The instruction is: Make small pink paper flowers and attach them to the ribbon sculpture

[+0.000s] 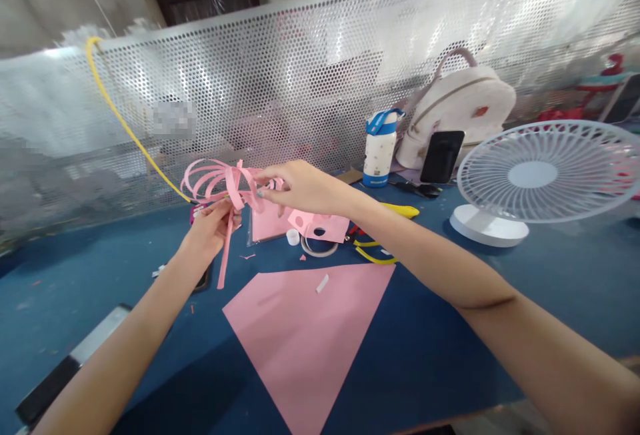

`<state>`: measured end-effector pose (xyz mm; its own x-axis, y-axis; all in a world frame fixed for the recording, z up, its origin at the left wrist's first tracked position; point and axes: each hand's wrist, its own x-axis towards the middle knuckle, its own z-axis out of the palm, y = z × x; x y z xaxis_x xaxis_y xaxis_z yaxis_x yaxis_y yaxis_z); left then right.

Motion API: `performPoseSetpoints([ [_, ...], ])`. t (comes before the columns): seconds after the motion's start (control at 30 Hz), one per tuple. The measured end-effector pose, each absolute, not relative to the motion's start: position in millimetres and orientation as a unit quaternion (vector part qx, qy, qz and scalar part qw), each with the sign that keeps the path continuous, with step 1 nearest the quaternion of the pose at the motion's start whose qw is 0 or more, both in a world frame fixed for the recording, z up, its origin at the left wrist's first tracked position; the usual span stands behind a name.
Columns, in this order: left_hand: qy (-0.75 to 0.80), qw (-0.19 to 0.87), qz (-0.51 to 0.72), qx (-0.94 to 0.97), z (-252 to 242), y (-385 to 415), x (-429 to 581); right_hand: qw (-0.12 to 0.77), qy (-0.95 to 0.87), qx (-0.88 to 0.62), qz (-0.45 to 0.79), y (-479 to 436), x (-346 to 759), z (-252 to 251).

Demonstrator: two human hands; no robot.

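Head view: above the blue table (450, 301), the left hand (213, 228) has its grip clamped on the stem of a pink paper-strip bow (233, 185), the right hand (300, 188) pinching a loop; likely light, floppy, easily creased, best held at the gathered middle

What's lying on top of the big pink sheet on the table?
Only a small white scrap lies on the pink sheet, near its top edge. The left hand and right hand hold pink strips beyond it. Anything beneath the sheet is hidden.
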<state>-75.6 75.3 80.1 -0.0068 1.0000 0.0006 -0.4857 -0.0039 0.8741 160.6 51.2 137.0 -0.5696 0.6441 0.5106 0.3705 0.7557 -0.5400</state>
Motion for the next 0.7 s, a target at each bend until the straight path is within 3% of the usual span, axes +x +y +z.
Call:
performPoseSetpoints([
  [0.3, 0.393, 0.578, 0.608, 0.377, 81, 69, -65, 0.284, -0.845, -0.240, 0.383, 83, 157, 114],
  [0.7, 0.405, 0.575, 0.590, 0.396, 74, 73, -69, 0.298, -0.852, -0.235, 0.361, 98, 151, 96],
])
